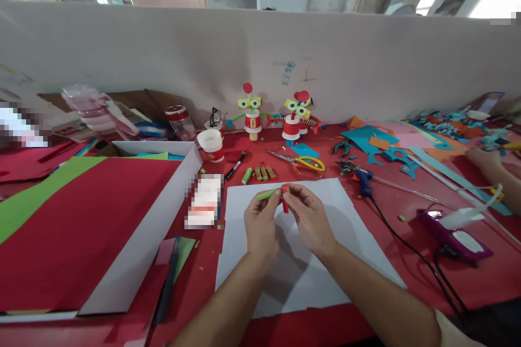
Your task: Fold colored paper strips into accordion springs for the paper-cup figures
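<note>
Over the white sheet (301, 260) my two hands meet, thumbs close together. A light green paper strip (266, 194) is pinched in my left hand (262, 222), running along its fingers. My right hand (311, 217) grips a red paper strip (285, 207) that hangs down between the hands. The strips come together at the fingertips; how they overlap there is partly hidden. Just beyond the sheet lie several folded green-and-red paper springs (260, 174). Yellow-handled scissors (309, 163) and a black marker (236, 166) rest near them.
Paper-cup figures (253, 119) stand by the partition (183, 54). On the right are a blue glue gun (363, 179), a purple power strip (456, 236) and blue paper scraps (372, 146). Another person's hand (484, 165) is at far right. A box (134, 282) with red paper sits left.
</note>
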The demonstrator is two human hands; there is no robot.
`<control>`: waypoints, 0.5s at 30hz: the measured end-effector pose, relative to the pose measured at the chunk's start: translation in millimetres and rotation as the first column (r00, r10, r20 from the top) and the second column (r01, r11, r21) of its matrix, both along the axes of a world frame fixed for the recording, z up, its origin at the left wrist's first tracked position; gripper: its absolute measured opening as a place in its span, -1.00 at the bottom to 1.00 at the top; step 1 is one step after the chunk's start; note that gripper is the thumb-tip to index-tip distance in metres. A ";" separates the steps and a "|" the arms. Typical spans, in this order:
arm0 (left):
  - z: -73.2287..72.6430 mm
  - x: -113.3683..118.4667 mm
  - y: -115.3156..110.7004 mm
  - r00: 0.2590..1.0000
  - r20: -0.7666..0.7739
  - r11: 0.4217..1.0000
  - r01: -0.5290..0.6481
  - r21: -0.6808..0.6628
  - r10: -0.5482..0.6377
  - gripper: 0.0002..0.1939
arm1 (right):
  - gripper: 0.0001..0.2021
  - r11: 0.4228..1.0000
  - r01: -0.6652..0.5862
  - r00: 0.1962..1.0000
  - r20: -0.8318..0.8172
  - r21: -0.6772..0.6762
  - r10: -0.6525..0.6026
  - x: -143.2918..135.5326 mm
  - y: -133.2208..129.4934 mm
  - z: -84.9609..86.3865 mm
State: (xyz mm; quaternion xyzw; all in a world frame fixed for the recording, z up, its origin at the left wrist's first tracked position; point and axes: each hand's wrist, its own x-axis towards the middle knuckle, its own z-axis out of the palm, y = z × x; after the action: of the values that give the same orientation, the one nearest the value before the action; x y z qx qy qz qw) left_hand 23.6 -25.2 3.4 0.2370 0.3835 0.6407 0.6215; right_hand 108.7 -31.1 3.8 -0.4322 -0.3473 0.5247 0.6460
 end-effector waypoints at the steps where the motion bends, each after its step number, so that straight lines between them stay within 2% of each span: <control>1: -0.1 0.9 -0.7 1.000 -0.009 1.000 -0.002 -0.003 0.002 -0.90 | -0.79 1.000 0.000 1.000 -0.002 0.000 0.000 -0.7 -0.7 -0.2; 7: 0.3 3.2 -3.0 0.993 -0.115 0.999 -0.010 0.038 0.015 -0.94 | -0.80 1.000 0.005 0.999 0.031 0.023 -0.006 2.2 0.3 -4.8; 15: -2.9 -2.4 4.4 0.996 -0.089 0.998 0.033 0.057 -0.028 -0.94 | -0.81 1.000 -0.013 0.996 0.093 0.024 0.011 7.7 4.7 -2.8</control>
State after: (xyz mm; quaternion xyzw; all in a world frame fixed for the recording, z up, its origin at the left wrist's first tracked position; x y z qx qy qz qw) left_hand 21.2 -20.9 0.5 0.2888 0.3880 0.6309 0.6066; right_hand 116.4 -26.3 1.0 -0.4461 -0.3862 0.5034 0.6313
